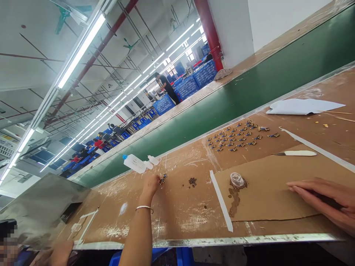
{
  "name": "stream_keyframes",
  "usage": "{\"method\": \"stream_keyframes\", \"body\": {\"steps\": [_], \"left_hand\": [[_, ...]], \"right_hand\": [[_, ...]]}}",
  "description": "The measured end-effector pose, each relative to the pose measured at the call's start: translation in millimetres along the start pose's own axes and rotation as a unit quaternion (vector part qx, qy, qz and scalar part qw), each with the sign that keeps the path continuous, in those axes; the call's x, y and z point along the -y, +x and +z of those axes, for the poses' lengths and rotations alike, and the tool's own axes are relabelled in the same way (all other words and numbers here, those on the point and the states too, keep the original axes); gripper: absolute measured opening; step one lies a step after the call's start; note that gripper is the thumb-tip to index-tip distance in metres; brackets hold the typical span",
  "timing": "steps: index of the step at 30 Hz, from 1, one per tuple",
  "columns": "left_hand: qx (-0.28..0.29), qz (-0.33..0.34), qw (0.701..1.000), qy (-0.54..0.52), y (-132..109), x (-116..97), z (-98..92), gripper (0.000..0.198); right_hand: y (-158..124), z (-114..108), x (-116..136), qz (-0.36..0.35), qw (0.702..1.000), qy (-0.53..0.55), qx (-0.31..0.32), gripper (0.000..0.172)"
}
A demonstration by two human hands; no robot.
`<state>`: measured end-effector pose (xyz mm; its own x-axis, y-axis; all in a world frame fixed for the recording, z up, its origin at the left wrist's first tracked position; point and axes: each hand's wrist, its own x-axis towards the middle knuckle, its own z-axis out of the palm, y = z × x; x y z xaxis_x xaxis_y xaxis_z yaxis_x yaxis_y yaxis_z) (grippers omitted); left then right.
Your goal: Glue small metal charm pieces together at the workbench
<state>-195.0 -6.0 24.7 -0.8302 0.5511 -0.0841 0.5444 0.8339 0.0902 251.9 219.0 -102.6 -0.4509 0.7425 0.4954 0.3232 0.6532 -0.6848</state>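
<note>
My left hand, with a white bangle at its wrist, reaches over the brown tabletop. Its fingers are pinched at a tiny blue-and-gold piece, perhaps a figurine. A small pile of dark round bits lies to its right. My right hand rests over a cardboard sheet, fingers stretched out, nothing visible in them. On that sheet stands a small clear cup amid a dark wet stain. A white-handled knife lies beyond my right hand. Several similar blue-and-gold pieces are spread in rows farther back.
A white bottle and smaller bottles lie near the green conveyor belt. White tape strips mark the table. A white sheet lies at back right. Another person's hand shows at lower left.
</note>
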Motion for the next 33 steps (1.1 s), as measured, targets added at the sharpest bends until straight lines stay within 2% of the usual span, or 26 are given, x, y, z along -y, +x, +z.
{"method": "stream_keyframes", "body": {"steps": [3, 7, 9, 12, 15, 18, 20, 22, 25, 30, 33], "left_hand": [[-0.021, -0.011, 0.998, -0.055, 0, 3, 1.2, 0.025], [-0.077, -0.029, 0.980, -0.180, -12, 5, -3.4, 0.022], [-0.112, -0.033, 0.958, -0.263, -27, 1, -6.4, 0.022], [-0.132, -0.013, 0.905, -0.403, -58, -16, -5.0, 0.029], [-0.106, 0.019, 0.851, -0.515, -93, -45, 4.3, 0.040], [-0.054, 0.032, 0.799, -0.598, -122, -78, 14.9, 0.037], [-0.007, 0.025, 0.751, -0.659, -135, -99, 20.6, 0.032], [0.023, 0.021, 0.723, -0.690, -143, -116, 25.0, 0.029], [0.027, 0.025, 0.735, -0.677, -147, -134, 30.0, 0.030], [0.020, 0.030, 0.789, -0.614, -147, -152, 32.7, 0.035], [0.015, 0.040, 0.807, -0.589, -146, -160, 31.2, 0.036]], "right_hand": [[-1, 0, -8, -0.033, 0.998, -0.013, 0.050, 0.026], [4, -5, 2, -0.049, 0.998, -0.008, 0.033, 0.023], [7, -9, 13, -0.064, 0.998, -0.006, 0.020, 0.022], [11, -15, 29, -0.098, 0.995, -0.014, -0.007, 0.023], [14, -18, 40, -0.125, 0.992, -0.014, -0.027, 0.024], [15, -19, 43, -0.128, 0.991, -0.004, -0.026, 0.021], [15, -19, 42, -0.132, 0.991, 0.000, -0.017, 0.019], [15, -19, 41, -0.134, 0.991, 0.003, -0.009, 0.019], [15, -22, 42, -0.132, 0.991, 0.012, -0.002, 0.020], [15, -23, 43, -0.108, 0.994, 0.026, 0.009, 0.021], [15, -23, 42, -0.101, 0.994, 0.038, 0.012, 0.021]]}}
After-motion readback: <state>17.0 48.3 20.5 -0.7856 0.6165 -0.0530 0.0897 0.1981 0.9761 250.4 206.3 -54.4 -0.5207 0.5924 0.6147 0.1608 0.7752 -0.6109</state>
